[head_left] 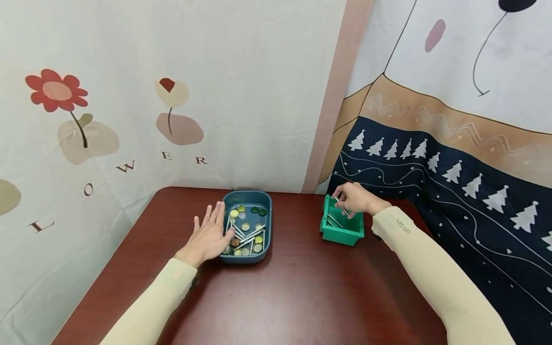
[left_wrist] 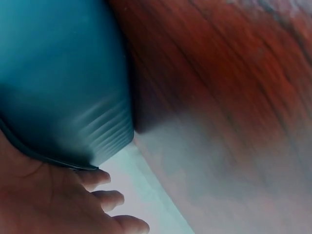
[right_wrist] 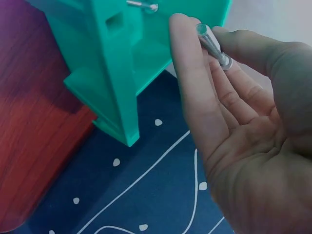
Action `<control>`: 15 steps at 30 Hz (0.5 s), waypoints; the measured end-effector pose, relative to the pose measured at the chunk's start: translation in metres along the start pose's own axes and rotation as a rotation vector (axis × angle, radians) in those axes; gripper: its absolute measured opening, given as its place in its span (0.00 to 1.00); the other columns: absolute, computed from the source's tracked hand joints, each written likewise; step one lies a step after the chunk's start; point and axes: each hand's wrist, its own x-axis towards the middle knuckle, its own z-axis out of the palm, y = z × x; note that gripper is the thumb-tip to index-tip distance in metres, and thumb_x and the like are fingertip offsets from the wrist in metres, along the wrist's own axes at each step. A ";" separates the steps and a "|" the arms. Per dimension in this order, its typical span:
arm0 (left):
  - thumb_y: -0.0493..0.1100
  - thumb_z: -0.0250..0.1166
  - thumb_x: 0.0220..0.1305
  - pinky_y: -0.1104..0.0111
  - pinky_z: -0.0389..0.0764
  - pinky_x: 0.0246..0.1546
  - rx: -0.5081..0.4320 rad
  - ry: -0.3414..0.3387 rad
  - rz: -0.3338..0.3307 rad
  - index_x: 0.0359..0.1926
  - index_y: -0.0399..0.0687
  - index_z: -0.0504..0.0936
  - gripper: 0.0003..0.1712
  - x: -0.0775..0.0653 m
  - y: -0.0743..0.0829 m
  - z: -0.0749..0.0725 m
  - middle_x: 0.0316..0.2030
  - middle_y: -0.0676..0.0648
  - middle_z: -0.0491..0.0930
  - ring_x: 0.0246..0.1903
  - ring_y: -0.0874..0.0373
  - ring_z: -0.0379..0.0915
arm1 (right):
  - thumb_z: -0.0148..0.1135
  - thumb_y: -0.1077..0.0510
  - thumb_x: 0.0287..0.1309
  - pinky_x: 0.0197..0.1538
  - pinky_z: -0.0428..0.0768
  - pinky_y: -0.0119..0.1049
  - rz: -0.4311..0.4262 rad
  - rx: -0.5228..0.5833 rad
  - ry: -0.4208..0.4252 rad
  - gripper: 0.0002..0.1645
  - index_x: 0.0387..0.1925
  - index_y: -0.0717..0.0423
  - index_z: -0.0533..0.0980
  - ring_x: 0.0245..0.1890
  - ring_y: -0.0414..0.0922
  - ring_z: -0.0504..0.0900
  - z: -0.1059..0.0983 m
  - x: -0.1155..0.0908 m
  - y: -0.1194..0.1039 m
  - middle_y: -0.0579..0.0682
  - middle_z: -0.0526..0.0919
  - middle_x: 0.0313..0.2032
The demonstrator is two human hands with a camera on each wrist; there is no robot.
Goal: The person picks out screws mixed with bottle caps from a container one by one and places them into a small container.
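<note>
In the head view, my left hand (head_left: 208,239) lies with fingers spread and straight along the left rim of a blue tray (head_left: 246,259). The left wrist view has that hand (left_wrist: 48,200) against the lip of the tray (left_wrist: 63,73). Long metal bolts (head_left: 251,235) and several round yellow, silver and green discs (head_left: 245,226) lie inside. My right hand (head_left: 357,198) is over a green bin (head_left: 341,236), pinching a silver bolt (right_wrist: 212,46) between thumb and fingers. A few more bolts (head_left: 334,220) lie on the bin's floor.
Both containers stand on a reddish-brown wooden table (head_left: 284,297), the bin to the right of the tray. Behind them hangs a pale printed cloth (head_left: 258,120). A dark blue cloth with white trees (head_left: 431,191) drapes along the right edge.
</note>
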 end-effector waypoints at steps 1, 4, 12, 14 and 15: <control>0.57 0.53 0.92 0.18 0.35 0.87 0.000 0.000 -0.002 0.96 0.37 0.36 0.53 0.000 0.000 0.000 0.97 0.33 0.35 0.95 0.26 0.29 | 0.65 0.65 0.84 0.37 0.97 0.41 0.004 -0.011 -0.009 0.22 0.71 0.71 0.82 0.39 0.59 0.96 0.001 0.001 0.000 0.66 0.93 0.44; 0.57 0.52 0.92 0.18 0.37 0.87 0.003 0.003 -0.006 0.96 0.37 0.36 0.53 0.000 0.000 0.001 0.97 0.33 0.35 0.95 0.26 0.29 | 0.66 0.66 0.84 0.37 0.96 0.40 0.018 -0.045 -0.028 0.23 0.72 0.71 0.81 0.34 0.52 0.96 0.003 0.003 0.001 0.67 0.94 0.44; 0.57 0.53 0.92 0.18 0.38 0.88 0.013 0.004 -0.010 0.96 0.38 0.36 0.53 0.000 0.001 0.001 0.97 0.33 0.36 0.95 0.26 0.30 | 0.68 0.65 0.82 0.35 0.95 0.40 0.030 -0.134 -0.086 0.25 0.73 0.71 0.81 0.26 0.45 0.95 0.011 0.010 0.002 0.67 0.94 0.51; 0.57 0.53 0.91 0.19 0.39 0.88 0.019 0.003 -0.011 0.96 0.38 0.37 0.53 -0.001 0.001 0.001 0.96 0.33 0.36 0.95 0.26 0.31 | 0.69 0.66 0.82 0.35 0.95 0.39 0.037 -0.140 -0.093 0.25 0.73 0.70 0.82 0.26 0.45 0.95 0.012 0.010 0.002 0.66 0.94 0.51; 0.57 0.53 0.91 0.19 0.39 0.88 0.019 0.004 -0.012 0.96 0.37 0.36 0.53 -0.001 0.001 0.001 0.96 0.33 0.36 0.95 0.26 0.31 | 0.68 0.66 0.82 0.35 0.95 0.39 0.034 -0.140 -0.100 0.24 0.73 0.71 0.81 0.26 0.46 0.95 0.013 0.010 0.001 0.66 0.94 0.49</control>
